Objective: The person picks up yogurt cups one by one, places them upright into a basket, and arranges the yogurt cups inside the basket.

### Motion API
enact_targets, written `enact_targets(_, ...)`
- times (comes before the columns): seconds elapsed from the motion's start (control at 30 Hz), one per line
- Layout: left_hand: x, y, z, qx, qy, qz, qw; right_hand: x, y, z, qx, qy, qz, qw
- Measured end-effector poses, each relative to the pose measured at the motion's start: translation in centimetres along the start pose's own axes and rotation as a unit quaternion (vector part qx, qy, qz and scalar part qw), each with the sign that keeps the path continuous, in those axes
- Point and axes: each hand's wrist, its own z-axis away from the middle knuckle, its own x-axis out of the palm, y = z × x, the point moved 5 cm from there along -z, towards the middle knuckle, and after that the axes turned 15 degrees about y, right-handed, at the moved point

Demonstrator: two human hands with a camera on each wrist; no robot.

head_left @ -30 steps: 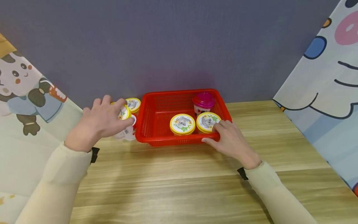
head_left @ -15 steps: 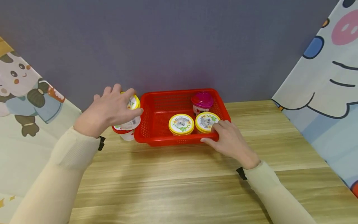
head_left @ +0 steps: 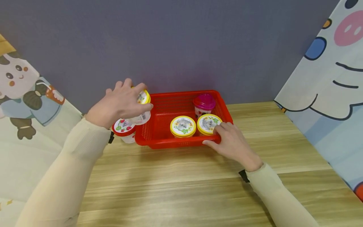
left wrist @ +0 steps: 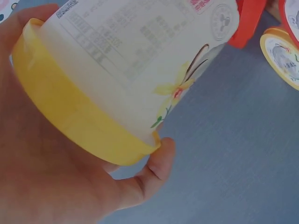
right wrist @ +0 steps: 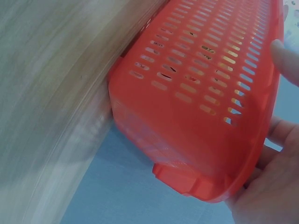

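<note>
My left hand (head_left: 117, 105) holds a white tub with a yellow lid (head_left: 144, 97) above the left end of the red plastic basket (head_left: 165, 144). In the left wrist view, fingers and thumb grip the tub (left wrist: 126, 60) around its yellow lid, and a vanilla flower print shows on its side. At the basket's front right rim, my right hand (head_left: 233, 142) pinches the edge, thumb outside. Inside the basket stand two yellow-lidded tubs (head_left: 183, 126) (head_left: 209, 123) and a tub with a magenta lid (head_left: 204, 102) behind them.
A red-lidded tub (head_left: 124, 127) stands on the wooden table (head_left: 181, 186) left of the basket. Another yellow-lidded tub (left wrist: 282, 58) appears in the left wrist view. A grey wall (head_left: 181, 47) rises behind, with cartoon-printed panels on both sides.
My left hand has lifted the yellow-lidded tub and carried it right, from beside the basket to over its left end. My right hand has stayed on the rim.
</note>
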Motion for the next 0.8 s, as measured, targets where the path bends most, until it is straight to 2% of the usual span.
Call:
enact_targets(0.5, 1.3, 0.8, -3.4, 0.012, -0.014, 0.014, 0.9997, 0.0, -0.1, 0.0, -0.006, 0.009, -0.004, 0.9999)
enact_targets(0.8, 2.3, 1.7, -5.8, 0.019, -0.008, 0.02, 0.9996, -0.1, -0.1, 0.1, -0.003, 0.006, 0.0, 1.0)
